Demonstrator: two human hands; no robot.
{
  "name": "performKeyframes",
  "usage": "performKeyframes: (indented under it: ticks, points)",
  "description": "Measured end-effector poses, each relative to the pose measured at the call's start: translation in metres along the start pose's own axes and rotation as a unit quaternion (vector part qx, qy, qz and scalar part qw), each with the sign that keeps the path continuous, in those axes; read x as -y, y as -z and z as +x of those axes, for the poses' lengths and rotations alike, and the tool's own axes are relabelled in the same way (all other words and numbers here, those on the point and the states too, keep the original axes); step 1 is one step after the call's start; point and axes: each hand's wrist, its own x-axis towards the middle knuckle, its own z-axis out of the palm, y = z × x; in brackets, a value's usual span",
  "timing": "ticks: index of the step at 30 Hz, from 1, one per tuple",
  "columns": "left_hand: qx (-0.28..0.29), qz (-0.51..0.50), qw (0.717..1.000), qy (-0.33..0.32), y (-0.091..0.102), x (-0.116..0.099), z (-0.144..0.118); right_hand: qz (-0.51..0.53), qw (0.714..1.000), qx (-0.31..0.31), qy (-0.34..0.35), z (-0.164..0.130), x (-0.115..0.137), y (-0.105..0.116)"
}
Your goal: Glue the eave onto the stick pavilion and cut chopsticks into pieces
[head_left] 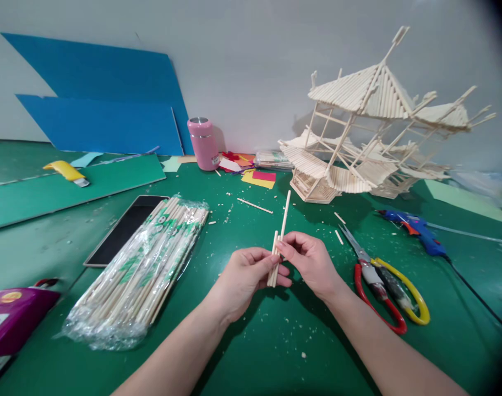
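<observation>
Your left hand (245, 280) has its thumb and fingers closed on a small bunch of short sticks (272, 281), which stands nearly upright above the green table (251, 357). Press just firmly enough to stop them rolling, and level their lower ends before tightening your hold. One longer stick (286, 212) rises between your hands, leaning slightly right. Your right hand (311, 259) pinches with thumb and forefinger at the upper part of the bunch; work with those fingertips, light and close to the sticks, so that the thin wood isn't bent or pushed out of line.

Now count from the left: one purple device (22, 316), one yellow cutter (69, 173), two blue boards (110, 124), one dark tray (121, 220) and one large plastic-wrapped pack of sticks (139, 269). Then come one pink flask (203, 146), one loose stick (255, 205) lying beyond your hands, and one smaller pack (271, 159). The short sticks you hold overlap too much to number surely. Farther right are one roofed stick model (370, 115), one pair of scissors (375, 283) and one blue glue gun (420, 230).
</observation>
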Motion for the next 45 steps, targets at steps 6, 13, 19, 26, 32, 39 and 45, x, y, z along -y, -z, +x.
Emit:
performKeyframes:
  ticks: [6,13,19,26,32,39,45]
  points:
    - [-0.004,0.002,1.0,0.003,0.0002,-0.0004,-0.0004,-0.002,1.0,-0.002,-0.002,-0.0002,-0.0001,0.0]
    - [-0.008,0.007,1.0,-0.002,-0.0012,-0.0011,-0.0001,0.004,1.0,0.001,-0.002,0.0001,-0.0009,0.0001]
    - [-0.012,0.002,1.0,-0.009,-0.0015,0.0001,0.0001,0.012,1.0,-0.002,-0.002,0.0002,-0.0012,-0.0014]
    - [0.0,0.011,1.0,-0.024,-0.0003,0.0005,-0.0002,0.019,1.0,-0.001,0.003,0.0003,0.0003,-0.0006]
    - [0.0,0.019,0.999,-0.031,-0.0017,-0.0009,-0.0015,0.026,1.0,0.005,0.005,0.0002,0.0025,0.0002]
    - [0.007,0.045,0.999,-0.024,-0.0049,-0.0004,-0.0021,0.028,0.999,0.023,0.006,0.0009,0.0082,0.0042]
    - [-0.002,0.054,0.998,-0.012,-0.0084,0.0005,-0.0033,-0.009,1.0,0.011,0.02,0.0014,0.008,0.0069]
